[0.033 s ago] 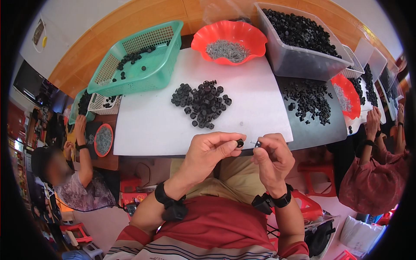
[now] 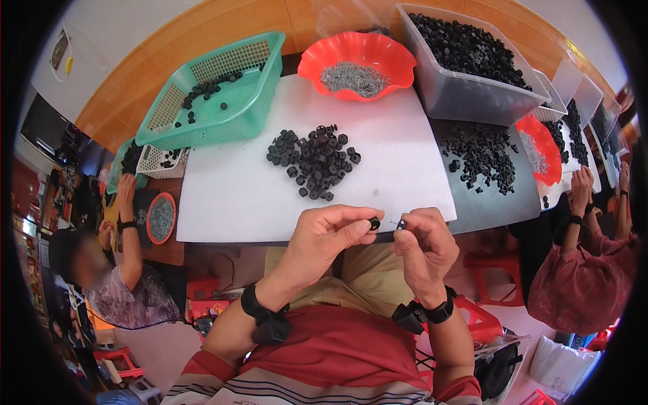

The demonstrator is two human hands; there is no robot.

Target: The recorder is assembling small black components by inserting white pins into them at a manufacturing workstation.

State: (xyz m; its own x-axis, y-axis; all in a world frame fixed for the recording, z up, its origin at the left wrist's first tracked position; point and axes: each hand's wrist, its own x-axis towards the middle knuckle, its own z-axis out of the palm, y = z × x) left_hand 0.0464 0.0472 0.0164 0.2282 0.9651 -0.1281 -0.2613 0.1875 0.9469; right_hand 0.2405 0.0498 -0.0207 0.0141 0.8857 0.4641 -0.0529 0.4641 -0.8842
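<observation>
Between the thumb and fingers of my left hand (image 2: 329, 233) is a small round black plastic knob (image 2: 374, 223), its hollow side turned rightward. Facing it across a small gap, my right hand (image 2: 427, 247) pinches a small black plastic piece (image 2: 401, 224). A thin metal screw (image 2: 393, 222) sticks out from that piece toward the knob, not touching it. Both hands are over the near edge of the white work mat (image 2: 223, 209). Beyond them on the mat lies a pile of black knobs (image 2: 317, 162).
A green basket (image 2: 202, 138) with some knobs stands back left. Behind the mat are a red bowl (image 2: 310, 57) of screws and a clear bin (image 2: 466, 101) of black parts. Small black pieces (image 2: 489, 158) lie at right. People work on either side; a person's hand (image 2: 126, 191) shows left.
The hand of the person on the left has risen slightly. My own hands and what they hold have not visibly moved.
</observation>
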